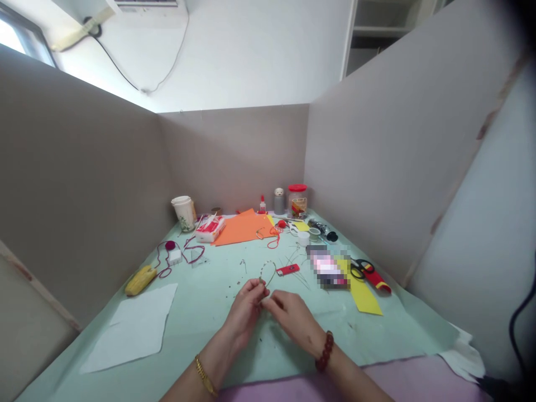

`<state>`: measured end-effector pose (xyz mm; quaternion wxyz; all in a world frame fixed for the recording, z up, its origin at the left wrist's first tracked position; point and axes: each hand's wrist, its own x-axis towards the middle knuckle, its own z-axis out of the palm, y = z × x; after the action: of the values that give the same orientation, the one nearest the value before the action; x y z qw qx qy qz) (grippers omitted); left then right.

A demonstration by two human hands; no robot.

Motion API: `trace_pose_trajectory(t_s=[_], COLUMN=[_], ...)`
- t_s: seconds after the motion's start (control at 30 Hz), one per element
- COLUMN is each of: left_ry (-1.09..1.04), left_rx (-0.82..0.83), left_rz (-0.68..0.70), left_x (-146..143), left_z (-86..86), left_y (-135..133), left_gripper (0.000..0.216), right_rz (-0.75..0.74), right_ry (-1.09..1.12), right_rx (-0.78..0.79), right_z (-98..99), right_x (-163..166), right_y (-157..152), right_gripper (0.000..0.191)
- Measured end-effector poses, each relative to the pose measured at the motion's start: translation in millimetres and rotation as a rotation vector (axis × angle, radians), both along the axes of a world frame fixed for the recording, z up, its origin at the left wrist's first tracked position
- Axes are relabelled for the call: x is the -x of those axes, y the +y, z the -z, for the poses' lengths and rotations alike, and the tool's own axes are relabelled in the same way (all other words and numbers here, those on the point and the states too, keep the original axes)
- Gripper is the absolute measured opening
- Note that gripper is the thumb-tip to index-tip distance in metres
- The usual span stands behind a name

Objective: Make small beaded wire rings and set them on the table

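My left hand and my right hand meet over the pale green table cover. Both pinch the near end of a thin beaded wire loop that curves away from the fingertips. A gold bracelet is on my left wrist, and a dark red bead bracelet circles my right wrist. Just beyond the loop lies a red lighter among several loose thin wires.
White paper lies at left near a yellow corn-shaped object. Orange sheet, tissue pack, cup, red-lidded jar stand at the back. Scissors and yellow sheet lie right. Cardboard walls enclose the table.
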<state>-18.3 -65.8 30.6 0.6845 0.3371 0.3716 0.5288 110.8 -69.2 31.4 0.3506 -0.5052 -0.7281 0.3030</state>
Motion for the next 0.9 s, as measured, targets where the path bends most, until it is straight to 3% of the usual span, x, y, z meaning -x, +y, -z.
trace_pose_trajectory(t_s=[0.07,0.13,0.27,0.37,0.63,0.9], left_ry=[0.109,0.195,0.322,0.404,0.429,0.251], left_rx=[-0.064,-0.116,-0.14,-0.146,-0.142,-0.096], left_rz=[-0.009,0.029,0.067,0.03,0.041,0.128], left_x=[0,-2,-9,-11,-9,-9], left_z=[-2.1,-4.3,-4.1,0.1,3.5,1.0], left_y=[-1,-4,-9,-9,-8,-12], left_gripper=[0.017,0.015,0.018,0.019,0.022,0.024], right_rz=[0.067,0.101,0.033,-0.036,0.008,-0.131], right_ry=[0.171,0.377,0.575,0.682,0.652,0.721], right_rx=[0.055,0.116,0.168,0.272,0.334,0.432], right_z=[-1.2,-2.5,-6.1,-9.3,-13.1,-8.1], right_x=[-6,-9,-13,-16,-17,-26], right_y=[6,11,15,13,12,14], right_gripper=[0.023,0.029,0.02,0.026,0.027,0.027])
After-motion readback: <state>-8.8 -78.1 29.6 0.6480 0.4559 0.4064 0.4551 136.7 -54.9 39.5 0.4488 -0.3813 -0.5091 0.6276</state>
